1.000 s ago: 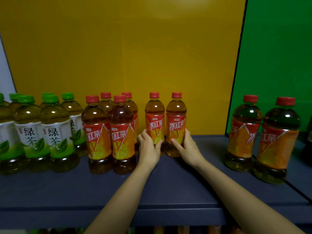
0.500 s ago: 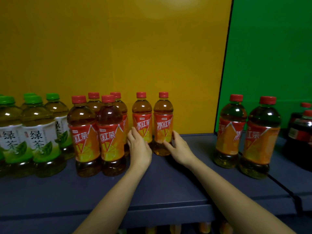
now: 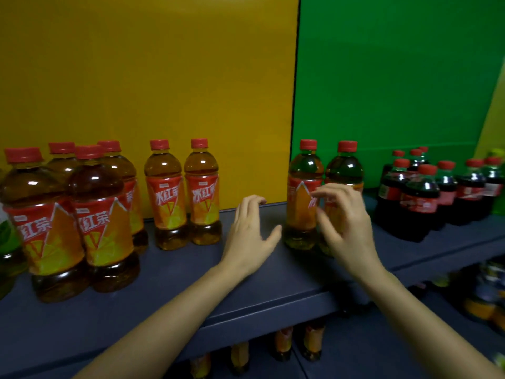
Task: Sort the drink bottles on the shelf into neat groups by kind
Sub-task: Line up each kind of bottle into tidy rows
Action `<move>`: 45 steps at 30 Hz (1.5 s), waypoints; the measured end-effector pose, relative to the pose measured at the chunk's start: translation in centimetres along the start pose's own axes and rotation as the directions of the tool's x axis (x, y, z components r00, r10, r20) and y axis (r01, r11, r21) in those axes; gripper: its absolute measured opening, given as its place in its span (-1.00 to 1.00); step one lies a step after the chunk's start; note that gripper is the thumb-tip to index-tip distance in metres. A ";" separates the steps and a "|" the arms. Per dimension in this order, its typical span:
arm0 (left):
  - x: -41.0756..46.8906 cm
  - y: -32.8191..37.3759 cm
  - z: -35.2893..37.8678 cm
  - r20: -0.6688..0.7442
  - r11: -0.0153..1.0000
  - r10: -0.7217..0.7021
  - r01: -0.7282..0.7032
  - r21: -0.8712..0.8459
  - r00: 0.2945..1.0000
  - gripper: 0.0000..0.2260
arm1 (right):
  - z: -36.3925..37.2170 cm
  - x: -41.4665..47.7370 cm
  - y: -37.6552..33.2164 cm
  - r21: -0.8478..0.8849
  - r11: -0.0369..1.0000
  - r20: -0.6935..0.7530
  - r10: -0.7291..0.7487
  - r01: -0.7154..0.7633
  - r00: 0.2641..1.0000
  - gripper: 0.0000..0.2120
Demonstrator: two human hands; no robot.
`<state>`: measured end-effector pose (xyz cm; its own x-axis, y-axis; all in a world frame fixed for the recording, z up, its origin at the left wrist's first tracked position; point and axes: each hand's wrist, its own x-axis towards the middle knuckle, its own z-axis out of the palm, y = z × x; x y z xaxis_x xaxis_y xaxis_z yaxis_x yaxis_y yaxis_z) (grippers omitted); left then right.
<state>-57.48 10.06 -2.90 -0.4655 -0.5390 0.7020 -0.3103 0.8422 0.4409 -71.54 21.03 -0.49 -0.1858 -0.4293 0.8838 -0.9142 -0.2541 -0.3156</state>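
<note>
Dark grey shelf point(image 3: 153, 305): clear plastic red-capped iced-tea bottles point(image 3: 166, 192) holding amber liquid at left and centre; two more such bottles point(image 3: 302, 195) right of centre; cola bottles point(image 3: 419, 203) far right. Left hand point(image 3: 250, 233) open, empty. Right hand point(image 3: 345, 222) open, fingers curled before the right pair, contact unclear.
</note>
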 end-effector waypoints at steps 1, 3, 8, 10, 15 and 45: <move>0.4 0.6 1.0 0.052 0.999 -0.041 0.042 -0.021 0.998 -0.42 | -0.4 -0.4 0.5 -0.042 0.998 -0.080 0.035 -0.038 0.996 -0.69; 1.4 1.3 2.8 0.159 0.991 -0.131 0.136 -0.015 0.978 -0.24 | -0.9 -1.1 1.6 -0.097 0.980 -0.180 0.155 -0.175 0.971 -0.47; 3.3 2.4 6.1 0.212 0.927 -0.297 0.334 -0.169 0.931 -0.20 | -0.8 -1.9 3.8 -0.030 0.882 0.004 0.471 -0.471 0.882 -0.06; 3.6 2.4 6.4 0.191 0.928 -0.300 0.332 -0.170 0.935 -0.27 | -0.3 -2.0 4.2 -0.116 0.861 0.017 0.500 -0.495 0.866 -0.07; 3.6 2.0 5.9 0.166 0.949 -0.274 0.295 -0.115 0.947 -0.34 | 0.9 -1.5 4.0 -0.333 0.796 -0.047 0.522 -0.506 0.852 -0.12; -7.3 -4.7 -10.6 -0.119 0.891 -0.446 0.427 -0.157 0.887 -0.34 | 12.1 -0.2 -5.6 0.380 0.733 0.587 0.281 -0.565 0.760 -0.27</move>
<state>-43.85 10.15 -4.15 -0.1755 -0.8525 0.4925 -0.3454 0.5217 0.7800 -61.97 12.05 -3.09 -0.1870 -0.9059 0.3800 -0.4281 -0.2730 -0.8615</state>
